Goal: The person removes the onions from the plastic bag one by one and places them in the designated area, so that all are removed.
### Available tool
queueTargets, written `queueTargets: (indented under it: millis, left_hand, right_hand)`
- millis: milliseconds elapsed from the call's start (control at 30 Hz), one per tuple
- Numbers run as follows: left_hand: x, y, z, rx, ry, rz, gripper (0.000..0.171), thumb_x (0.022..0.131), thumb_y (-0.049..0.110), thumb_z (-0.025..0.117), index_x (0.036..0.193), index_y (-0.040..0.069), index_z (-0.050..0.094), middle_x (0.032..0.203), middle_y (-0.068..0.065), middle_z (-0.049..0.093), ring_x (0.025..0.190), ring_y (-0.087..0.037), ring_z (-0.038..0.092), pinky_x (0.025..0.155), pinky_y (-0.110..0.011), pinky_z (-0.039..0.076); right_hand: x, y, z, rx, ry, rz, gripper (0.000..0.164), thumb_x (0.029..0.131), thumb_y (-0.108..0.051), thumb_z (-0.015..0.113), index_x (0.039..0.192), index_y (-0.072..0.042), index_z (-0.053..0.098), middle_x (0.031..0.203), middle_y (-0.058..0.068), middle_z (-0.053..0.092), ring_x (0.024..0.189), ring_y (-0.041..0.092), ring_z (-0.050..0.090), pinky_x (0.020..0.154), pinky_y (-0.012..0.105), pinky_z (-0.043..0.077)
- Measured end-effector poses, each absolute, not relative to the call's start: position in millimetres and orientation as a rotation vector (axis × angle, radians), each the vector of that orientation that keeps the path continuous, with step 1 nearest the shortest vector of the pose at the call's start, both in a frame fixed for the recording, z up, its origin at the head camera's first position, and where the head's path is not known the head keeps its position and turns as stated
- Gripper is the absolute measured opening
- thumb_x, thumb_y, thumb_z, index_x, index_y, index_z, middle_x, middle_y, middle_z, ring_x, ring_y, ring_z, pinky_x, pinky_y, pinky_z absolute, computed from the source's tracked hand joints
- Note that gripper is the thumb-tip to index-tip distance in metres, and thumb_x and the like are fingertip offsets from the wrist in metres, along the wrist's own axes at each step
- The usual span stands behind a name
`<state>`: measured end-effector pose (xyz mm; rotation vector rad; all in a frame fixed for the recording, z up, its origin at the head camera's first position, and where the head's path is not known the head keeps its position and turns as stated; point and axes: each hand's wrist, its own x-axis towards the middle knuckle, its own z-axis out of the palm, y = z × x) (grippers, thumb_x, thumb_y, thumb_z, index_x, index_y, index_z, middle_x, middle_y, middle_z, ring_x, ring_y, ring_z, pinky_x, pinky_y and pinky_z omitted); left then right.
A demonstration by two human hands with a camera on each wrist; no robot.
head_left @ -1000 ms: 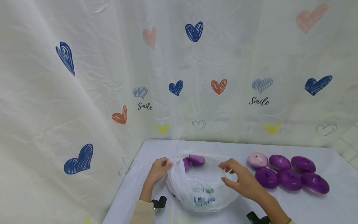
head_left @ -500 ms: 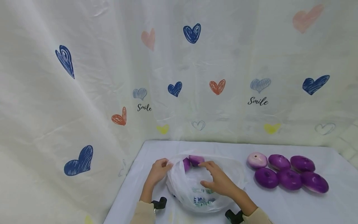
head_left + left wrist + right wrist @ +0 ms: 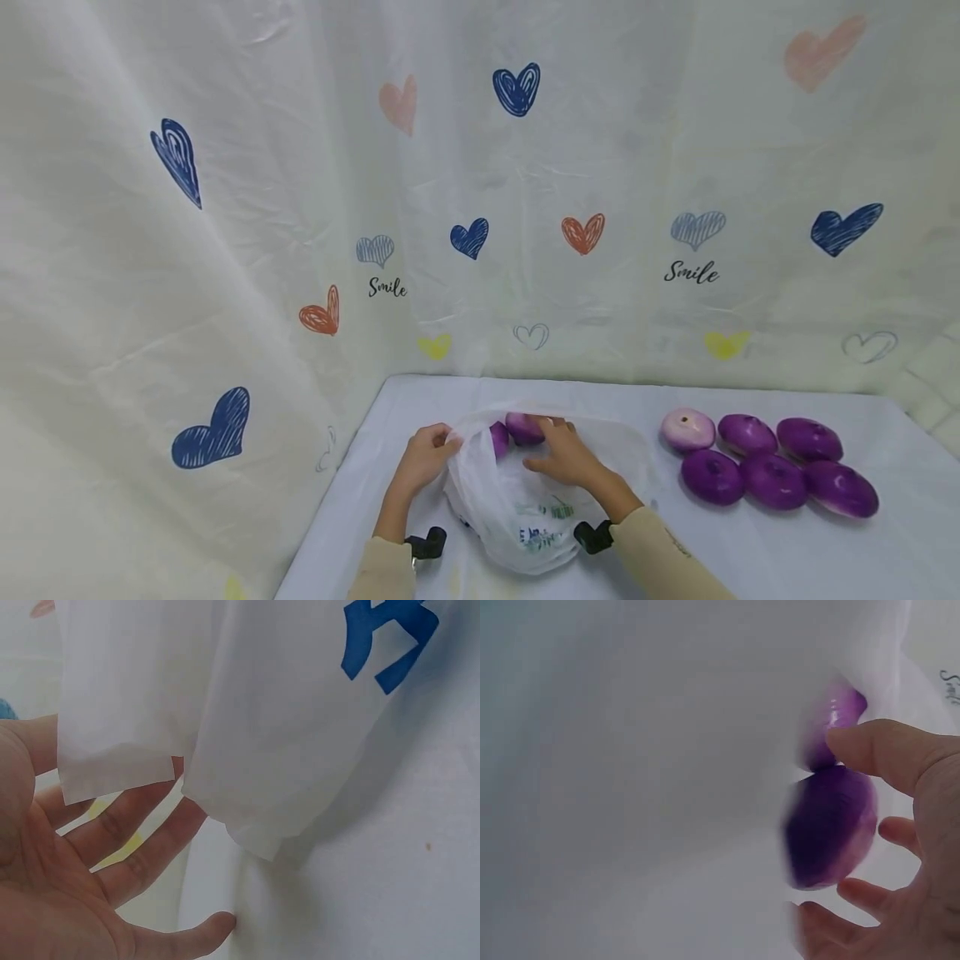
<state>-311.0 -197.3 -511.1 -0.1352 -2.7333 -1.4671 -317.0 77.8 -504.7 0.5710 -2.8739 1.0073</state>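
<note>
While cupped at the bag's mouth, purple onion [image 3: 831,825] just beside right hand [image 3: 564,454].

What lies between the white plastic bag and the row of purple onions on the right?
Only bare tablecloth separates the bag from the purple onions; the head view shows it.

The right hand [image 3: 922,855] fills the lower right, fingers spread and loosely bent around a dark purple onion [image 3: 830,826]. The thumb [image 3: 885,754] lies above the onion, touching its top edge; 2 fingertips [image 3: 866,894] show just below and beside it. A 2nd, lighter purple onion [image 3: 832,720] sits just beyond the thumb. Blurred white bag plastic [image 3: 637,780] covers everything left of the fingers.
</note>
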Motion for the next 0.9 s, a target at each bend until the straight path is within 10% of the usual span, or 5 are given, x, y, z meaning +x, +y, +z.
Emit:
queueTargets:
  millis: [900]
  left_hand:
    - [-312.7, -198.3, -510.4, -0.175, -2.717, -1.466, 0.016, 0.099, 0.027, 0.067, 0.096, 0.011, 0.07, 0.089, -0.004, 0.07, 0.078, -0.017, 0.055, 0.068, -0.033, 0.045]
  right_hand:
    - [-333.6, 71.6, -522.1, 0.442, -2.843, 1.115, 0.064, 0.089, -0.013, 0.078, 0.143, 0.002, 0.048, 0.139, 0.026, 0.057, 0.127, 0.042, 0.057, 0.108, 0.059, 0.044]
